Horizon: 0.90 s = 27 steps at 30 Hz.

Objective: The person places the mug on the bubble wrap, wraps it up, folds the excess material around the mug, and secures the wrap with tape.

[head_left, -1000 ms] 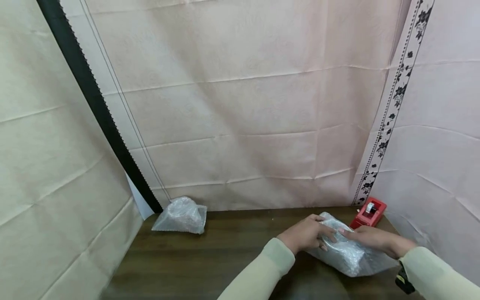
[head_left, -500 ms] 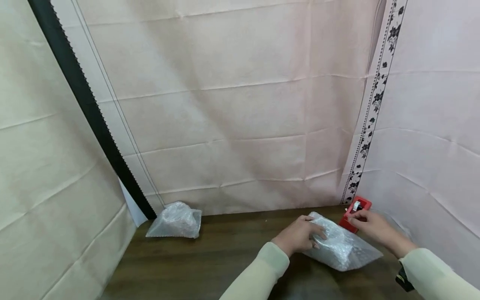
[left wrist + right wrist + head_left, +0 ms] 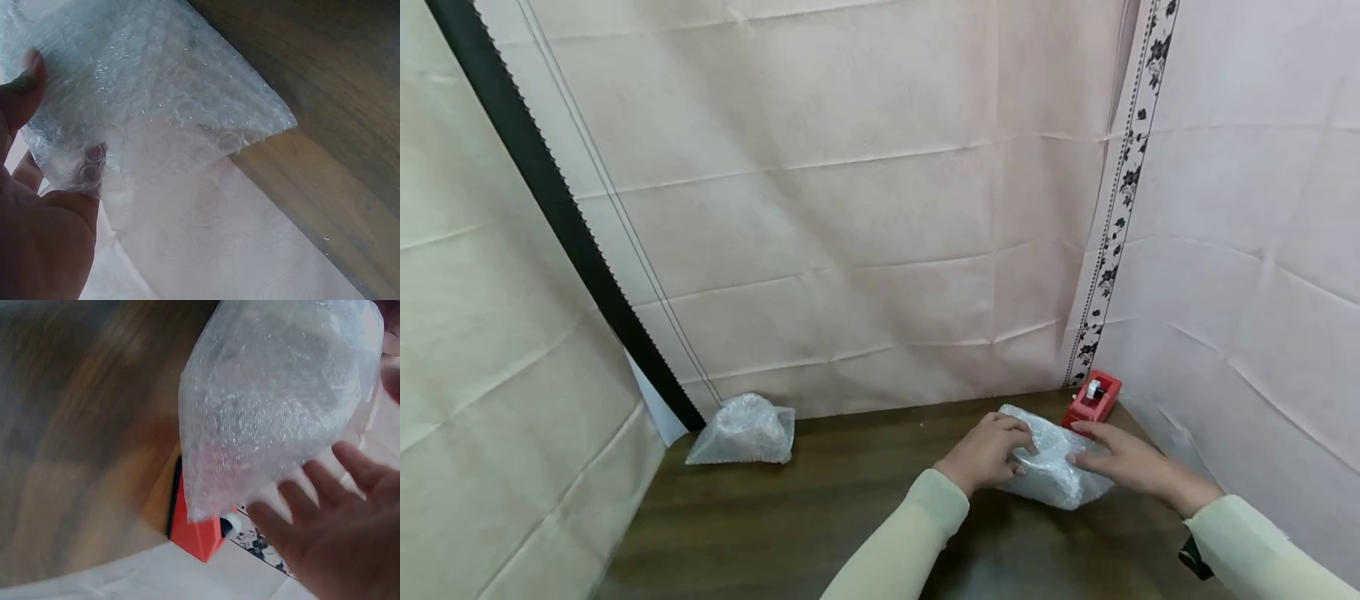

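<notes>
A bubble-wrap parcel [image 3: 1051, 475] is in front of me at the right of the table, its contents hidden. My left hand [image 3: 983, 454] grips its left end; in the left wrist view the thumb lies over the bubble wrap [image 3: 162, 87] and other fingers are behind it. My right hand [image 3: 1131, 467] is at the parcel's right side with fingers spread. In the right wrist view those fingertips reach along the wrap's edge and pinch nothing. Just behind the parcel stands a red tape dispenser [image 3: 1092, 400] with a small white roll.
A second bubble-wrapped bundle [image 3: 745, 429] sits at the back left of the dark wooden table [image 3: 760, 517]. Pale cloth [image 3: 850, 208] hangs along the back and both sides, meeting the table's rear edge behind the dispenser.
My right hand left the parcel, reached to the tape dispenser half a second ago, and is now back beside the parcel with fingers apart. My left hand stays on the parcel. The head view shifted.
</notes>
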Tool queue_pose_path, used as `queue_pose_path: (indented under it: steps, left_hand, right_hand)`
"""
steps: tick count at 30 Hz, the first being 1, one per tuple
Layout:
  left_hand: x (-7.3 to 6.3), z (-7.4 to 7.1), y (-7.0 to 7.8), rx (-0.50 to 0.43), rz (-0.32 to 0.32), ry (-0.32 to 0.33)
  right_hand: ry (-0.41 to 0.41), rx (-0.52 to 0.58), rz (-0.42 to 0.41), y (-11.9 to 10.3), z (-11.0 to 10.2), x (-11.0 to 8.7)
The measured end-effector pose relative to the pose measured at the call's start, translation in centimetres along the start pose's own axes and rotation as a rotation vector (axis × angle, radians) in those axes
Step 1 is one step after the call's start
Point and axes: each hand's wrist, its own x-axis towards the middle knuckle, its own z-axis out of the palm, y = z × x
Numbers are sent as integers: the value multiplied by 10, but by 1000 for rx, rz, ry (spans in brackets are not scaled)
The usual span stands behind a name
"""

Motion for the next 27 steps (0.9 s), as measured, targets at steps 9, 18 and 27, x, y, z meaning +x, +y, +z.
queue_pose_path:
  steps: [9,18,27]
  left_hand:
    - [-2,5,-2,22,-49,59]
    - [5,2,-3,60,-100,87]
    - [8,-2,-4,-86,-80,-4]
  right_hand:
    - [-45,-2,58,-6,6,-4]
    - [-48,39,105,-27,6,-13]
    - [-104,347,91,-32,13,-24]
